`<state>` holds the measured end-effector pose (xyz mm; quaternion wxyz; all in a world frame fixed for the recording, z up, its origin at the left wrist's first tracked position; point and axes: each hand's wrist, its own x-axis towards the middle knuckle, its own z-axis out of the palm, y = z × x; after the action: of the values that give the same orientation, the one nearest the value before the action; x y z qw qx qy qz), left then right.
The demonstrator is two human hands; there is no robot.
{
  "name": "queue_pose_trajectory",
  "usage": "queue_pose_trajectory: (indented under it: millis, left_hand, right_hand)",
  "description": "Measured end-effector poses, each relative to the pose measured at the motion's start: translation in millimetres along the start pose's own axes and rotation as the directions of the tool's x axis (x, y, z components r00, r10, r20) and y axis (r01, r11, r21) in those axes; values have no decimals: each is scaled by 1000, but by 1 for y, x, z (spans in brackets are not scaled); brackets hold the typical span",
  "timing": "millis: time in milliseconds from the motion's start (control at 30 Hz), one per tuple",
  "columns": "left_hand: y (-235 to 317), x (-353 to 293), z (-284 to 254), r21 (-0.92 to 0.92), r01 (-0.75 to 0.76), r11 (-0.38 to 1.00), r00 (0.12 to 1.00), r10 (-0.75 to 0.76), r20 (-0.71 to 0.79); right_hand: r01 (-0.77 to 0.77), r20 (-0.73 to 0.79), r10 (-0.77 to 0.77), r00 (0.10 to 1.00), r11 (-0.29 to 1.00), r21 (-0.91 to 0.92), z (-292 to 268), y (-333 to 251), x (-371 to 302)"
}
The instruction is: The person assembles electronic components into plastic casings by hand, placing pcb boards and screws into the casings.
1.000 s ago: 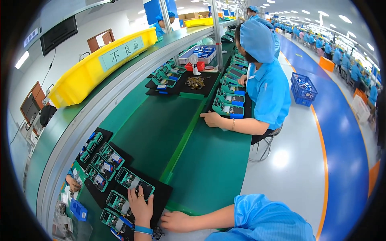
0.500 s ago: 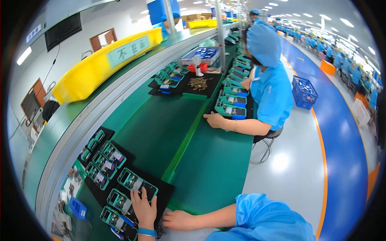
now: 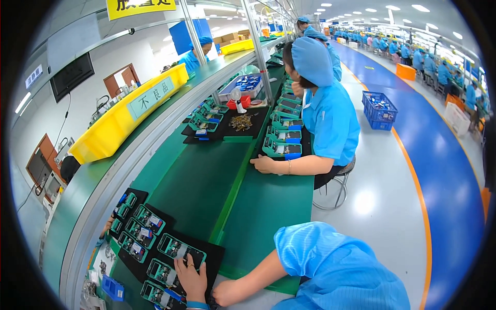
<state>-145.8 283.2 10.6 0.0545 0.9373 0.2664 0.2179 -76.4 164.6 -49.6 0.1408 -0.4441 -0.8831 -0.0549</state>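
Note:
My left hand (image 3: 192,279) lies over the near end of a green-framed device (image 3: 175,247) with a small circuit board in it. Its fingers are spread, their tips touching the device. Two more such devices, a green-framed unit (image 3: 163,272) and a green-framed unit with a blue part (image 3: 159,294), sit just below it. Under them is a black mat (image 3: 211,258). My right hand (image 3: 227,293) is curled at the mat's near right corner by the bench edge; its fingertips are hidden, so what it grips, if anything, does not show.
Further green-framed devices (image 3: 140,232) stand on mats at left, beside a blue bin (image 3: 112,288). Ahead, a co-worker (image 3: 330,124) sits by a row of devices (image 3: 281,147). A yellow tray (image 3: 103,139) rests on the metal-edged shelf. A blue crate (image 3: 380,111) stands on the floor.
The view has shifted, so the bench and devices appear displaced. My left hand stays at the same device. My right hand looks more curled at the mat's corner.

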Motion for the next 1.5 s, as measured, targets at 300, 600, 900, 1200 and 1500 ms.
queue_pose_trajectory:
  millis: [300, 600, 900, 1200, 1500]
  left_hand:
    - [3, -2, -3, -11, 18, 1000, 1000, -18, 0]
    - [3, 0, -3, -26, 27, 999, 1000, -27, 1]
    - [6, -1, -5, -40, 40, 998, 999, -40, 6]
    - [7, 1, -6, -26, 58, 998, 998, -57, 25]
    - [11, 1, -7, -26, 68, 997, 997, -67, 25]
  right_hand:
    - [60, 184, -64, 981, 998, 25, -33, 3, 11]
    - [-65, 113, 40, 993, 972, 226, -46, 16, -6]
    - [-181, -103, 306, 946, 766, 617, -50, -17, -34]
    - [-180, -149, 470, 870, 584, 792, -43, -20, -41]
    - [-157, -172, 473, 864, 578, 801, -45, -20, -43]
